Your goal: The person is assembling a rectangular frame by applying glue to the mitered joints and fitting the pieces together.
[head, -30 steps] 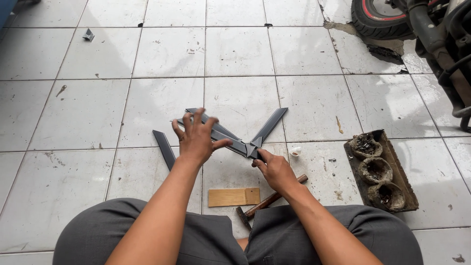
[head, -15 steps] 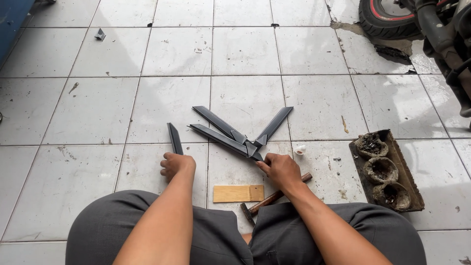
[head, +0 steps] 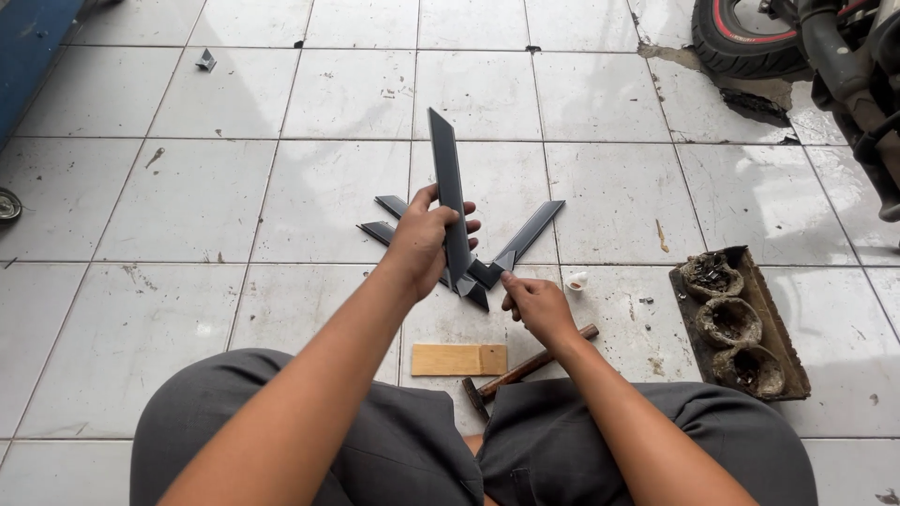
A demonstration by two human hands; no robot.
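Hands on dark metal strips, seated on a tiled floor [head: 234,197].

Left hand [head: 427,239] is clenched around a long dark strip [head: 446,178], holding it upright and tilted away, its lower end meeting the joint [head: 480,276] where the other strips [head: 525,232] fan out flat on the floor. Right hand [head: 530,302] pinches that joint with its fingertips. Bare tiles lie open to the left and ahead; a tyre [head: 741,42] sits at the far right. A wooden block [head: 457,360] and hammer [head: 525,370] lie near the knees. To the right, a grimy tray [head: 745,323] holds three dirty round cups.
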